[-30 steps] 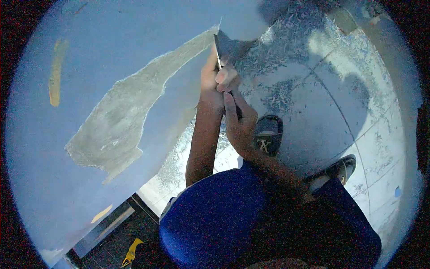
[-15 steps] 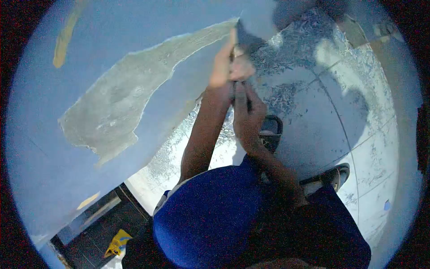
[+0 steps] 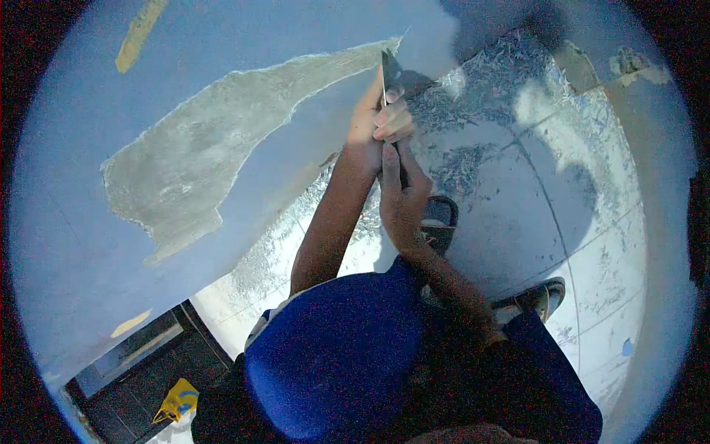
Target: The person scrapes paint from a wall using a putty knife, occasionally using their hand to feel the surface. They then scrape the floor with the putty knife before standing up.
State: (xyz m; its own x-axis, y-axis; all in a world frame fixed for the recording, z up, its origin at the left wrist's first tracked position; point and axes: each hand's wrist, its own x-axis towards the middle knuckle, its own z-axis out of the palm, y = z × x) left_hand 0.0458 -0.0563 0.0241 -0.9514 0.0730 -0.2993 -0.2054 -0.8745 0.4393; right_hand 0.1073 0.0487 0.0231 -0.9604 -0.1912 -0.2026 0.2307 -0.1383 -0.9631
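A scraper (image 3: 385,76) with a thin, dark blade points up along the blue wall (image 3: 296,177), its tip near the narrow end of a bare grey patch (image 3: 185,140) where the paint is off. My left hand (image 3: 381,118) is closed around the scraper just below the blade, fingers curled over it. Lower down, my right hand (image 3: 399,181) grips the handle end with the thumb laid along it. Most of the handle is hidden by my fingers.
Paint flakes (image 3: 481,96) litter the pale tiled floor (image 3: 510,222). My sandals (image 3: 440,229) stand on the tiles below and right of my hands. At the lower left, a yellow packet (image 3: 177,399) lies on dark tiles beyond a doorway edge.
The whole view has shifted slightly. Both hands stay together near the patch's narrow end, and the formerly blurred left hand and blade now show clearly.
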